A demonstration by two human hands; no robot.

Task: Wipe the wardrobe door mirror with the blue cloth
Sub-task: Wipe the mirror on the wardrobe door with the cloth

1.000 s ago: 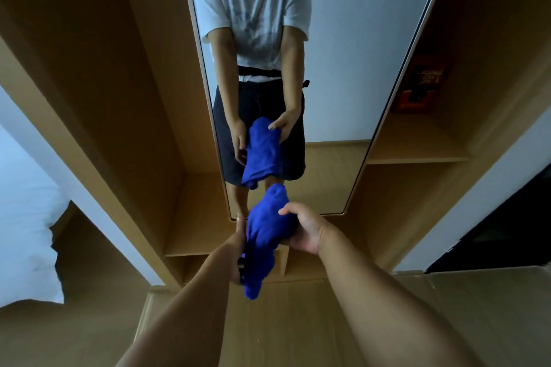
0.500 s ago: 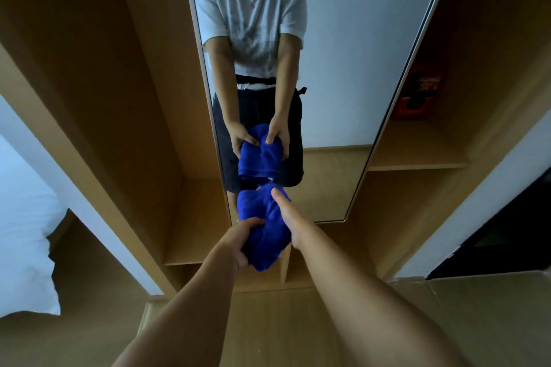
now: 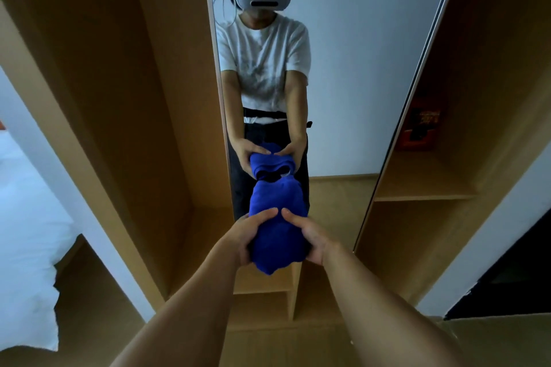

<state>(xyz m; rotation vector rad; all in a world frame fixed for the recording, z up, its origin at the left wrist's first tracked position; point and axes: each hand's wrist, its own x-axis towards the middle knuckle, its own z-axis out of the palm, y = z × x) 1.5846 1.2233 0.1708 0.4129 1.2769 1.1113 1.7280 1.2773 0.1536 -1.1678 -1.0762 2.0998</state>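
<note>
Bunched blue cloth (image 3: 275, 226), sitting low against the tall mirror (image 3: 357, 68), its far end touching the glass. Being gripped from both sides: left hand (image 3: 247, 237) curling round its left flank, right hand (image 3: 310, 237) curling round the right, thumbs nearly meeting on top. Framing the mirror, wooden wardrobe shelves (image 3: 423, 197) at right, holding an orange box (image 3: 420, 128). White bedding (image 3: 26, 247) lying near left.

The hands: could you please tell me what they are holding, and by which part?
Both hold the bunched blue cloth: the left hand grips its left side, the right hand its right side.
</note>
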